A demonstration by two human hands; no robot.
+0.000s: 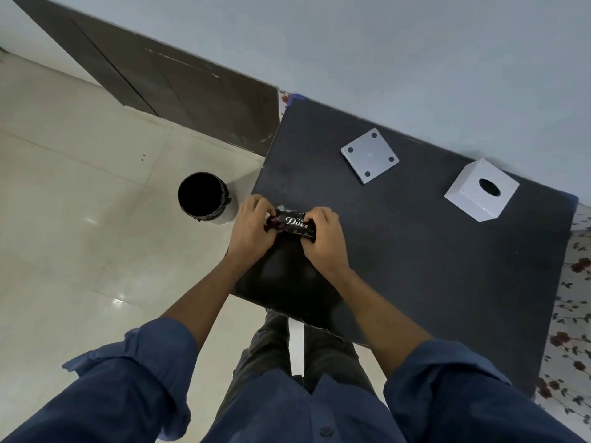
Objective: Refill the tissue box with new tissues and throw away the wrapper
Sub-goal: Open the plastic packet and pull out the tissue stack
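Both hands hold a black tissue pack [291, 223] with white lettering, low over the near-left part of the dark table [415, 266]. My left hand [252, 231] pinches its left end, where a bit of white shows. My right hand [324, 239] grips its right end. The white cube tissue box [479, 191], with a round hole on top, stands at the far right of the table. Its white base plate [369, 158], with a dark dot at each corner, lies apart to the box's left.
A bin [204, 199] lined with a black bag stands on the pale tiled floor just left of the table. A grey wall runs behind the table. Dark cabinet doors [179, 91] fill the far left. Floral cloth [572, 314] shows along the table's right edge.
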